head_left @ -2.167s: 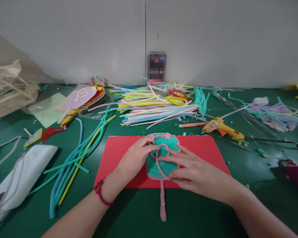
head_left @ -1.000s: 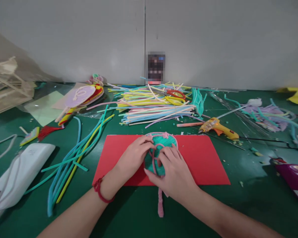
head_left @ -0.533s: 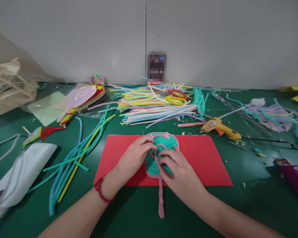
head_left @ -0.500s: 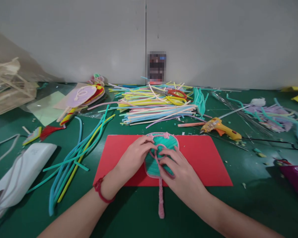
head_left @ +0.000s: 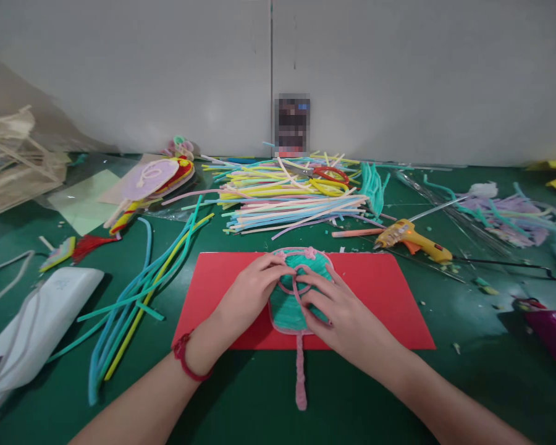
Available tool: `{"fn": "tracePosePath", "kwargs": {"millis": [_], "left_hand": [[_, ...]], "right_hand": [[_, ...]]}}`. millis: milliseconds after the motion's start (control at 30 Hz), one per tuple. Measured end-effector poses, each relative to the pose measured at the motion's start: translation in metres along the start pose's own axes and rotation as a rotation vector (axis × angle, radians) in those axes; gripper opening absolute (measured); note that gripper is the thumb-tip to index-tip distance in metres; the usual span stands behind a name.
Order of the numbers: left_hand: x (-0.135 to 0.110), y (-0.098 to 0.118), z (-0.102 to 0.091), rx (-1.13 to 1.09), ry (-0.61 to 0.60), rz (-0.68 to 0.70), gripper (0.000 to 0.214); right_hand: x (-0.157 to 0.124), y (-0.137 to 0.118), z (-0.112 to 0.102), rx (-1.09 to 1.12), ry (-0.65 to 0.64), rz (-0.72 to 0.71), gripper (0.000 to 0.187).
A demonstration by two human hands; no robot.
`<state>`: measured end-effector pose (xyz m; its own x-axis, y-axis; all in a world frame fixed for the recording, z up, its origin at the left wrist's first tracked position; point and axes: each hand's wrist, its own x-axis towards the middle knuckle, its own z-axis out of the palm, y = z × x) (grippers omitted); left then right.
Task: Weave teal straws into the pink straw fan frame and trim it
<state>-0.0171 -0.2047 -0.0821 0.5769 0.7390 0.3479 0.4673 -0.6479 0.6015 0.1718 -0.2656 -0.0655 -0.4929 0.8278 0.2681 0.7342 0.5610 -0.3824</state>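
Observation:
A teal, pink-edged fan (head_left: 285, 318) made of pipe cleaners lies on a red sheet (head_left: 375, 303), its pink fuzzy handle (head_left: 300, 377) reaching toward me over the green table. Small pink bows or flowers sit at its top edge. On the fan's face is a pink pipe cleaner (head_left: 296, 289) bent into a loop. My left hand (head_left: 264, 281) pinches the loop's upper left side. From the right, my right hand (head_left: 331, 303) has its fingers curled on the same pink pipe cleaner. Parts of the fan and loop are hidden beneath my fingers.
Behind the sheet lies a pile of coloured pipe cleaners (head_left: 287, 204) with scissors (head_left: 328, 176). A yellow glue gun (head_left: 412, 240) rests at right, a white power bank-like device (head_left: 46, 327) at left. Loose blue and green pipe cleaners (head_left: 139, 303) and another fan (head_left: 151, 179) lie left.
My right hand's fingers have shifted slightly over the pink loop, which now lies wider across the fan. My left hand stays nearly in place, still pinching.

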Motion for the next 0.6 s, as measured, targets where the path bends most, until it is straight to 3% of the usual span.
{"fn": "tracePosePath", "kwargs": {"millis": [300,600], "left_hand": [[0.0,0.0,-0.001,0.034,-0.011,0.024,0.023],[0.0,0.001,-0.001,0.024,-0.044,-0.017,0.022]], "right_hand": [[0.004,0.011,-0.009,-0.021,-0.096,-0.126,0.018],[0.004,0.01,0.0,0.175,0.073,0.03,0.012]]}}
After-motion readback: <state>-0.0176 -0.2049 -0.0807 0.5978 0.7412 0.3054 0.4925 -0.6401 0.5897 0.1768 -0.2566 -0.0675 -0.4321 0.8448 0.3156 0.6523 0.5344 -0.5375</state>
